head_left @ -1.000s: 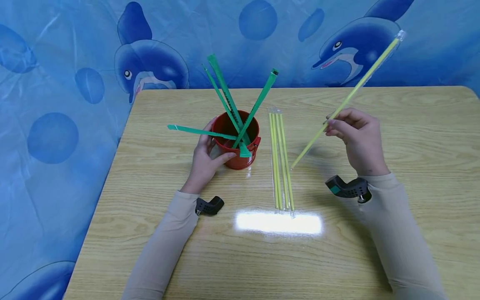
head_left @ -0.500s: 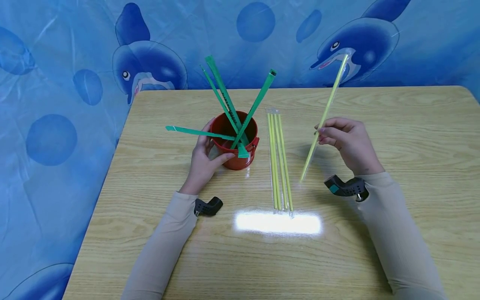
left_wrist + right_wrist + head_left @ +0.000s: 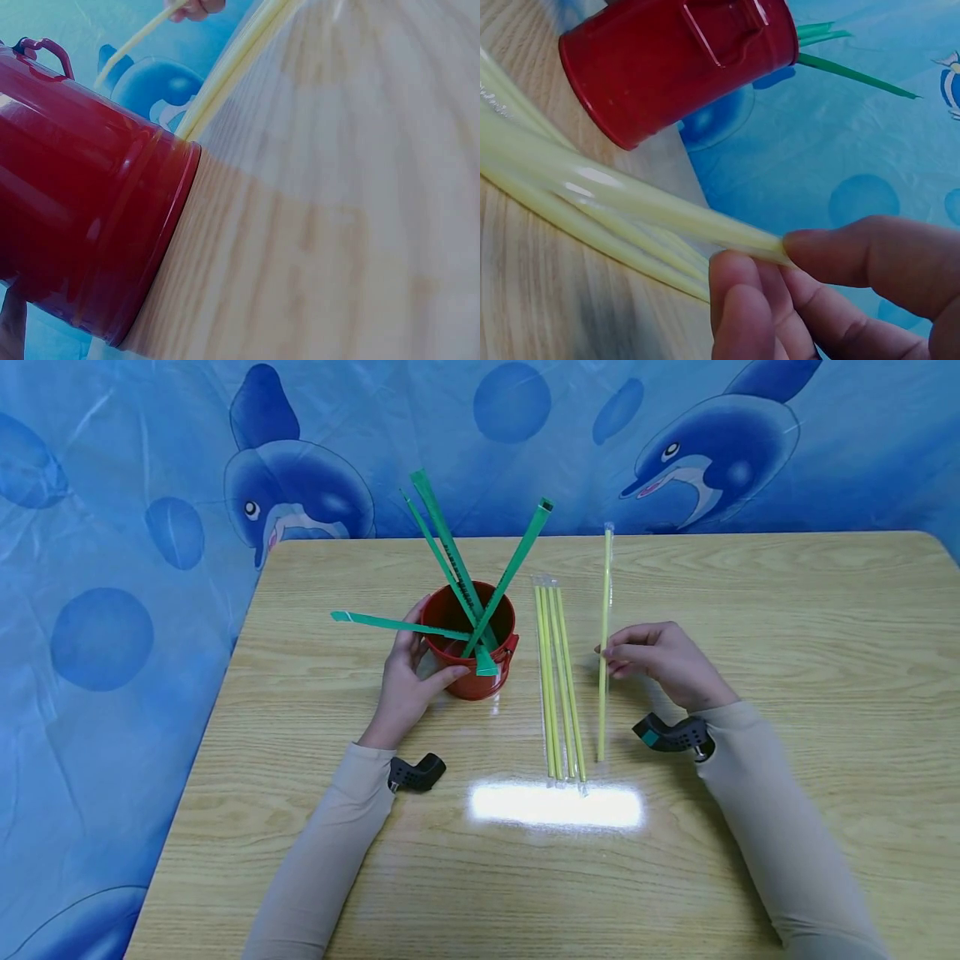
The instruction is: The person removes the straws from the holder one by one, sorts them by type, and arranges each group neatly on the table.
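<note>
My left hand (image 3: 405,697) grips the side of a red bucket (image 3: 468,687) on the table, thumb near its front rim. Several green paper-wrapped straws (image 3: 515,572) lean out of it at different angles, one pointing far left. My right hand (image 3: 663,662) pinches a yellow straw (image 3: 602,710) in a clear wrapper between thumb and fingertips. That straw points away from me, to the right of a row of several wrapped yellow straws (image 3: 557,693) lying side by side. In the right wrist view the pinched straw (image 3: 652,199) passes in front of the row.
The wooden table (image 3: 360,868) ends at a back edge against a blue curtain (image 3: 420,410) printed with dolphins. A bright light reflection (image 3: 557,807) lies on the tabletop below the row. A dark camera (image 3: 671,734) sits on the right wrist.
My right hand has moved left and toward me with the yellow straw. The straw has swung from a slant to nearly parallel with the row. My left hand stays on the bucket.
</note>
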`<control>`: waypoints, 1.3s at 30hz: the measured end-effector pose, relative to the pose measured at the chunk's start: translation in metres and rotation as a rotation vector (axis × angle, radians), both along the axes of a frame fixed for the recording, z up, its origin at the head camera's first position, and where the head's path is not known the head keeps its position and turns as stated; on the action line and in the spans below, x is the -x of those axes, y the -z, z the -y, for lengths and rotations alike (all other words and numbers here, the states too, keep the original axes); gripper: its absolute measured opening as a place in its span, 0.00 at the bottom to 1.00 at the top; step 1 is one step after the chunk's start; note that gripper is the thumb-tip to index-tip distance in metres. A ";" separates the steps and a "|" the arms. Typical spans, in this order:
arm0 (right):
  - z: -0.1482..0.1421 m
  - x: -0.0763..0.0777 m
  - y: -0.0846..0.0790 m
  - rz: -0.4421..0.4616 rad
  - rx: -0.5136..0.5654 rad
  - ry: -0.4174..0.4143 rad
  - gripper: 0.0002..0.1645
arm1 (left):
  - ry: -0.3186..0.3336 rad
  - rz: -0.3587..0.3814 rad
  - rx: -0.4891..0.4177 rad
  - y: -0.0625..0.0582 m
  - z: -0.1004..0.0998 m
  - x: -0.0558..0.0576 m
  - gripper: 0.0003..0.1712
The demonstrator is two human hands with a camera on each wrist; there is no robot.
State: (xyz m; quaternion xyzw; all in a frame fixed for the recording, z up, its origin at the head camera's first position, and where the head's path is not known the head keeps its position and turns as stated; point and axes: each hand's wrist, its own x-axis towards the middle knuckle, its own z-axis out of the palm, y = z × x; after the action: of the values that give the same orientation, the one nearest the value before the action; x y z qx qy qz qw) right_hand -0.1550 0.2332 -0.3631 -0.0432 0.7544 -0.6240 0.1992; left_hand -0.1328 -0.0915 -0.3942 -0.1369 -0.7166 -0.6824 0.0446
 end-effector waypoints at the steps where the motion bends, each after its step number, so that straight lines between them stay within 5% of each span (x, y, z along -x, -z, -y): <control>1: 0.001 0.000 0.001 0.008 -0.006 -0.003 0.10 | -0.001 0.000 0.000 0.000 0.000 0.000 0.47; 19: 0.012 0.001 0.017 0.131 -0.081 -0.070 0.17 | 0.008 -0.014 -0.012 0.001 0.001 -0.001 0.52; 39: 0.018 -0.004 0.022 0.084 -0.124 -0.037 0.13 | 0.005 0.000 0.001 -0.001 0.000 -0.002 0.47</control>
State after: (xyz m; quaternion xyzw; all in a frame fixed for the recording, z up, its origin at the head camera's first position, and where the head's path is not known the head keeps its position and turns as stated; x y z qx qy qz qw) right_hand -0.1512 0.2150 -0.3847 -0.0187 0.7817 -0.5735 0.2444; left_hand -0.1309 -0.0919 -0.3929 -0.1388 -0.7167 -0.6820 0.0429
